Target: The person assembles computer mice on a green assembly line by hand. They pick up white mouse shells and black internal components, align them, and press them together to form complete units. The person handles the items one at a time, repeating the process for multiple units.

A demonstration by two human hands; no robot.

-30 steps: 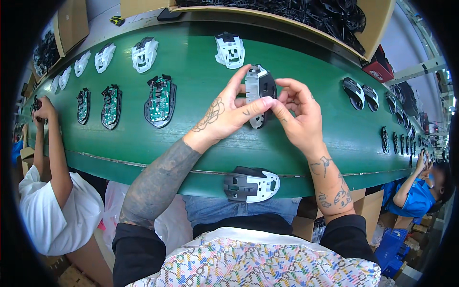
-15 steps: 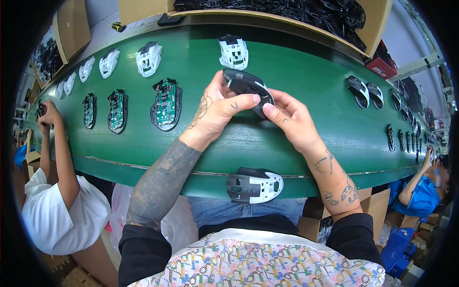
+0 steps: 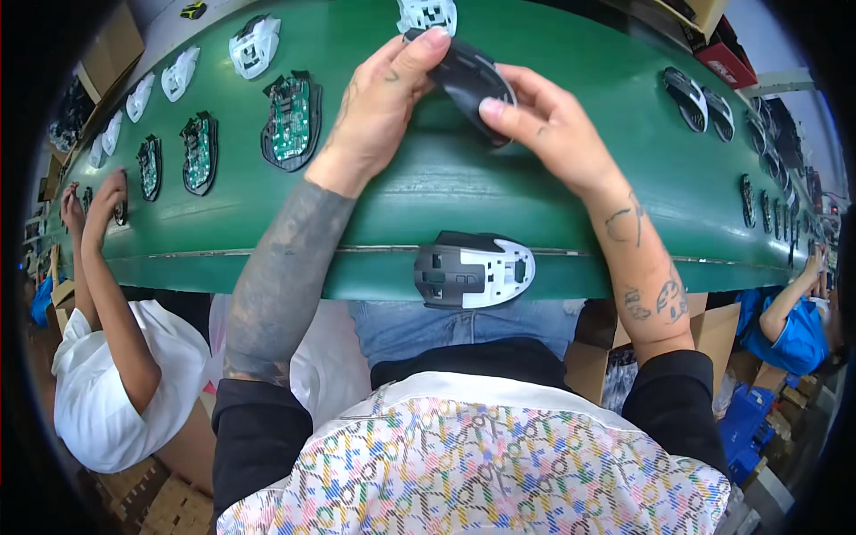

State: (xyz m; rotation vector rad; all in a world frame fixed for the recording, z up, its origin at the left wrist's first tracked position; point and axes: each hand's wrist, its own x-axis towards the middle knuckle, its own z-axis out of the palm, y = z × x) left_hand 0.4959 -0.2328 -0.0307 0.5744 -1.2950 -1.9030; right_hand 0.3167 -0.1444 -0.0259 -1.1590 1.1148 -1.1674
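Observation:
A black computer mouse [image 3: 465,82] is held up over the green table between both my hands, tilted, with a smooth dark face showing. My left hand [image 3: 383,111] grips its upper left end, thumb on top. My right hand [image 3: 562,129] pinches its lower right side, thumb on the face and fingers behind. Just beyond the mouse lies a white shell [image 3: 430,16], partly cut off by the frame. Nearer me, a black-and-white mouse shell [image 3: 474,270] rests on the table's front edge. To the left, green circuit boards [image 3: 292,120] sit in black mouse bases.
White shells [image 3: 254,46] line the far left of the green table [image 3: 464,196]. More mouse shells [image 3: 685,96] and narrow dark parts [image 3: 749,201] stand at the right. Co-workers [image 3: 134,383] sit on both sides. Cardboard boxes [image 3: 713,334] stand below the table.
The mouse has been turned, so its smooth face shows instead of the detailed one. My left thumb has shifted to its upper end. The whole view has tipped, and the table appears higher.

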